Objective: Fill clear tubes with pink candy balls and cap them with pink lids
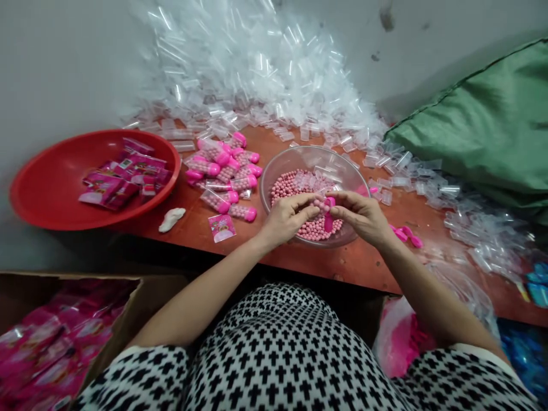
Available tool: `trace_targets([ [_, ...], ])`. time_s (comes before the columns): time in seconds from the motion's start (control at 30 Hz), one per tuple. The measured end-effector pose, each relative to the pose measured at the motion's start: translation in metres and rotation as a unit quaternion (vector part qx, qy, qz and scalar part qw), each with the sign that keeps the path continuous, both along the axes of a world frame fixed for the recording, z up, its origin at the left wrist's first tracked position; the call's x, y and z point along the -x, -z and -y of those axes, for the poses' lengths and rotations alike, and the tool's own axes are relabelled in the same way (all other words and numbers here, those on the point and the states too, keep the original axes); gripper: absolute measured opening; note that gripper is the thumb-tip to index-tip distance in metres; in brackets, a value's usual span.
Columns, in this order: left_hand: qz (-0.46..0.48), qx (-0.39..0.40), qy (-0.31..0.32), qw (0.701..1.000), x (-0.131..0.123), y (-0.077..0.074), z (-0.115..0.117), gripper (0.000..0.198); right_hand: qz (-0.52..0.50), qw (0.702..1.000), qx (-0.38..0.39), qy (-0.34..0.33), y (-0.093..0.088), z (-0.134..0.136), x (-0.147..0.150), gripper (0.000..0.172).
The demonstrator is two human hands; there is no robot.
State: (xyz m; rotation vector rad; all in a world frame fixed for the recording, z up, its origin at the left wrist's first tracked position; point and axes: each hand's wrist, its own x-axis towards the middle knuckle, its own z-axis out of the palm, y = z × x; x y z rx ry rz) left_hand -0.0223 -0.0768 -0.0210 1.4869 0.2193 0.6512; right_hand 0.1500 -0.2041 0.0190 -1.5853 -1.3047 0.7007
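pink round balls (299,191) fill the bottom of that clear round plastic bowl (314,154), don't they?

yes, and the bare left hand (285,220) and bare right hand (357,216) meet just above them, inside the rim.

what are the fingers doing?

the right hand's fingers (342,200) curl closed around a small bright pink plastic piece (329,216). the left hand's fingers (310,202) bend in just beside it; i cannot tell whether they hold anything.

and left of the bowl?

clear tubes with pink caps (222,171), filled with balls, lie on the orange-red tabletop (355,265), near a round red plastic basin (51,188) of pink sachets (124,177).

and far off?

a heap of empty clear plastic tubes (257,74) rises against the grey wall (64,74), with a green cloth sack (475,125) on the right.
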Motion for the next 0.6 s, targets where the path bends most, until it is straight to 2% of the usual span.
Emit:
trace_targets([
  [0.07, -0.005, -0.037, -0.022, 0.999, 0.002, 0.001, 0.0, 0.031, 0.034, 0.999, -0.027, 0.024, -0.006, -0.003, -0.001, 0.04],
  [0.13, -0.006, -0.076, -0.046, 0.996, 0.003, 0.001, 0.0, 0.029, 0.132, 0.989, -0.053, 0.034, -0.014, -0.006, 0.001, 0.037],
  [0.27, 0.008, -0.143, -0.066, 0.988, 0.003, 0.003, -0.001, 0.024, 0.291, 0.953, -0.076, -0.032, -0.025, -0.01, 0.007, 0.032],
  [0.43, 0.029, -0.218, -0.117, 0.968, 0.003, 0.01, 0.001, 0.022, 0.323, 0.94, -0.068, -0.091, -0.026, -0.014, 0.008, 0.024],
  [0.6, 0.042, -0.257, -0.126, 0.957, 0.004, 0.015, 0.002, 0.022, 0.37, 0.918, -0.082, -0.113, -0.024, -0.007, 0.009, 0.017],
])
